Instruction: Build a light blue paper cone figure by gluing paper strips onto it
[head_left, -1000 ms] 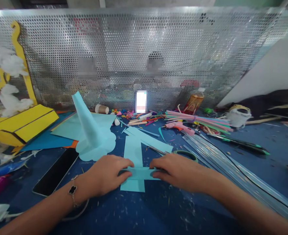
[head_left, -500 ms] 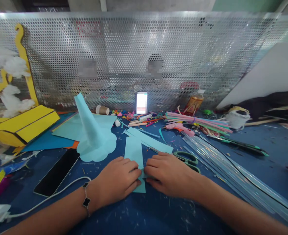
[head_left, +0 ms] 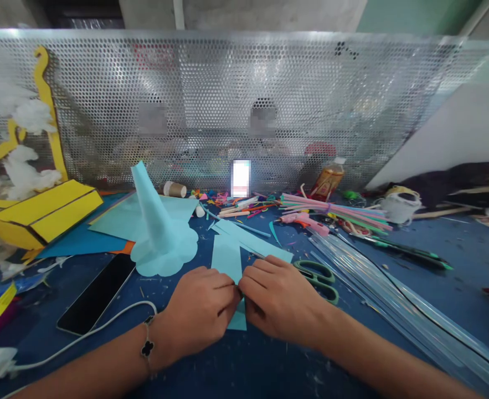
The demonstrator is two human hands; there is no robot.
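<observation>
A light blue paper strip lies lengthwise in front of me on the dark blue table. My left hand is closed over its middle, fingers curled in a pinch. From the other side my right hand is closed at the strip's right edge, and its fingers meet those of the left. The fingertips are hidden, as is the part of the strip beneath them. Behind it lie more light blue strips, slanting to the right. Green-handled scissors rest just beyond my right hand.
A light blue paper cone on a scalloped base stands left, near a black phone and a white cable. Clear plastic strips cover the right side. A pink glue gun and a yellow box lie farther back.
My two hands have come together over the strip, and the right fingers now touch the left ones. The view has tilted slightly upward.
</observation>
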